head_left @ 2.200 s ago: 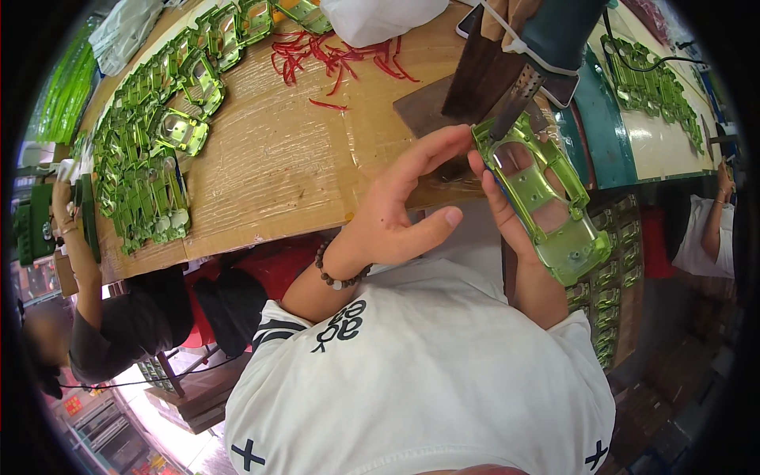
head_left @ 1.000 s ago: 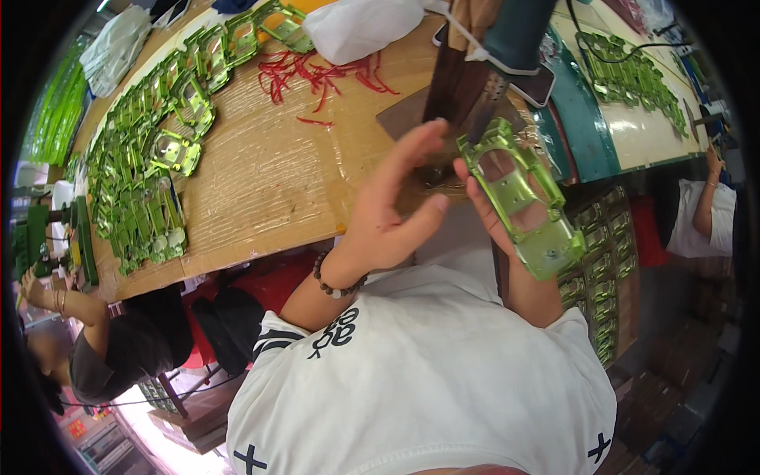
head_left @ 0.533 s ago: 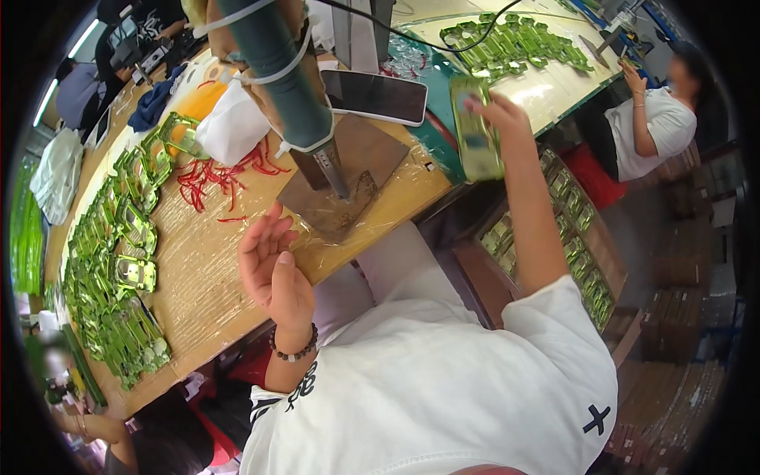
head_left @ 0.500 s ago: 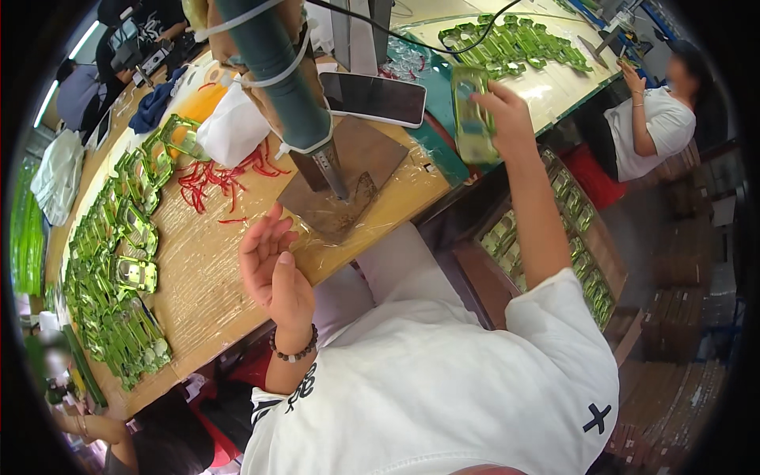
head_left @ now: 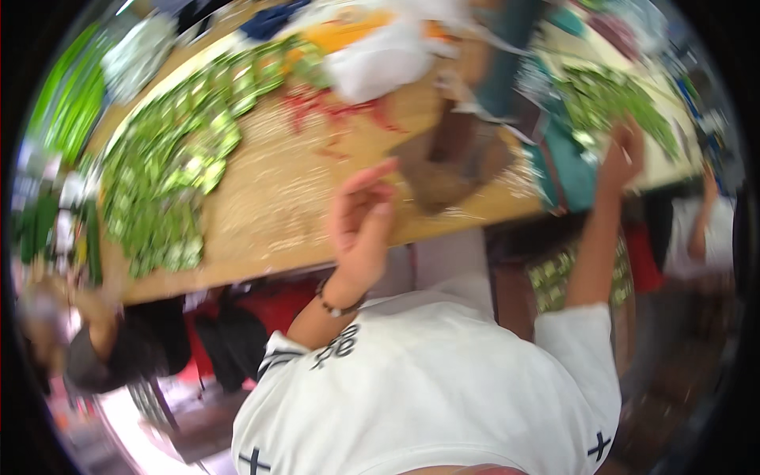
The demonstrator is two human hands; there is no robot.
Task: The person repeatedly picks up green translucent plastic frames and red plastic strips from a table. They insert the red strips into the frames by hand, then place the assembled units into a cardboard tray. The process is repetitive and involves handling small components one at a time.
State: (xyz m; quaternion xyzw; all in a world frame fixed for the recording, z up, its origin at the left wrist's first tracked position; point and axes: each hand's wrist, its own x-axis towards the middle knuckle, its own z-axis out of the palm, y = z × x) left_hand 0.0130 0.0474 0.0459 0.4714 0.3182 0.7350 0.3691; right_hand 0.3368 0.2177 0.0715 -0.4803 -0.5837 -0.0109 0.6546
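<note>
My left hand [head_left: 362, 229] hovers over the front edge of the wooden table [head_left: 277, 190], palm up, fingers apart and nothing in it. A dark bead bracelet [head_left: 332, 307] circles its wrist. My right hand [head_left: 621, 158] reaches out to the far right, beside a row of green plastic frame-like pieces [head_left: 606, 99] on a pale surface. Motion smears its fingers, so whether they hold a piece is unclear. Between my hands stands a teal cylindrical tool [head_left: 509, 67] above a brown plate [head_left: 427, 170].
Many more green pieces [head_left: 170, 178] lie in a curved band on the left. Red strips [head_left: 336, 115] and a white bundle [head_left: 380, 59] sit toward the back. Below my right forearm are green pieces in a box [head_left: 554, 277]. Other people sit at left and right.
The view has swung, shifting the table rightward. My right hand, which held a green piece up beside the teal mat, is now out at the right-hand row. My left hand stays open.
</note>
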